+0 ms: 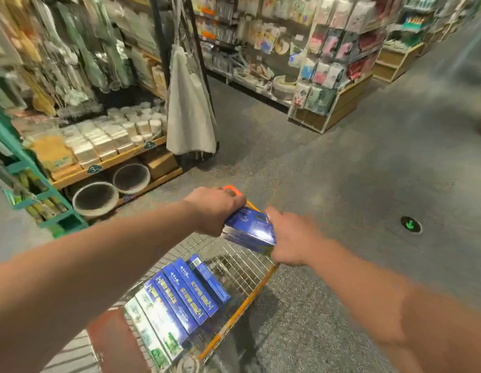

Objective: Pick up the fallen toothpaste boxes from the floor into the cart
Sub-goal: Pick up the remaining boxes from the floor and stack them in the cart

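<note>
Both hands hold a stack of blue toothpaste boxes (250, 230) above the far end of a wire shopping cart (242, 267). My left hand (215, 208) grips the stack's left end, and my right hand (293, 238) grips its right end. Inside the cart, a row of several blue toothpaste boxes (185, 289) lies side by side, with white-and-green boxes (150, 327) nearest me. The cart has orange trim (234, 319) along its right rim. No boxes show on the floor.
On the left stand wooden shelves (110, 162) with packaged goods and round bowls (95, 199) below. A green ladder-like frame (42, 195) is at far left. A white bag (189, 109) hangs ahead. More shelving (333, 98) stands at the right back. Grey floor (368, 184) lies to the right.
</note>
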Available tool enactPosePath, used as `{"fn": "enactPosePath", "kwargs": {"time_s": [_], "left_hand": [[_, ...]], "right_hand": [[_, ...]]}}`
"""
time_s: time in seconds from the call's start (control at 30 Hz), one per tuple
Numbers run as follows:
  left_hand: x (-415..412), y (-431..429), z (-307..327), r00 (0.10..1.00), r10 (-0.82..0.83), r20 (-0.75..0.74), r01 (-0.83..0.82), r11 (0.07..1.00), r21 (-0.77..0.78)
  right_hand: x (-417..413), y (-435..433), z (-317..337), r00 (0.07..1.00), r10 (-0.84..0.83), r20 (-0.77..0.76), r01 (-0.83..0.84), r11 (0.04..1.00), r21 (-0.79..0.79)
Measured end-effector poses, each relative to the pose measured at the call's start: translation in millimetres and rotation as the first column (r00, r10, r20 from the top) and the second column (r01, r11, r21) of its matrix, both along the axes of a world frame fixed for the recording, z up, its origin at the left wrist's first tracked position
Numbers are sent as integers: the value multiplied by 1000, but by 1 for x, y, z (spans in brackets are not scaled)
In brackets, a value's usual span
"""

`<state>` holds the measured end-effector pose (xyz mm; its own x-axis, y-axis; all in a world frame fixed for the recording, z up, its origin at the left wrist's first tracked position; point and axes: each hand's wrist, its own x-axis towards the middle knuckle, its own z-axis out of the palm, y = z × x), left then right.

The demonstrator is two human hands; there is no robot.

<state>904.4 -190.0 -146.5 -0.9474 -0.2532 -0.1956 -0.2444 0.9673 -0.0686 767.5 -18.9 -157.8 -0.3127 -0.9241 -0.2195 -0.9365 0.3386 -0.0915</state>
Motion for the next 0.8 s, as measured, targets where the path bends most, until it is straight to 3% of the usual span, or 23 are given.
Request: {"fn": "enactPosePath", "kwargs": {"time_s": [0.47,0.8], "left_hand": [[-16,-106,-142,963,211,168,-220,975,33],[-51,-130,-275,974,56,219,-87,987,134]], "right_hand": [[-12,-123,-151,983,-36,178,22,997,80],[-21,-127,-274,949,-207,239,154,962,223]]}}
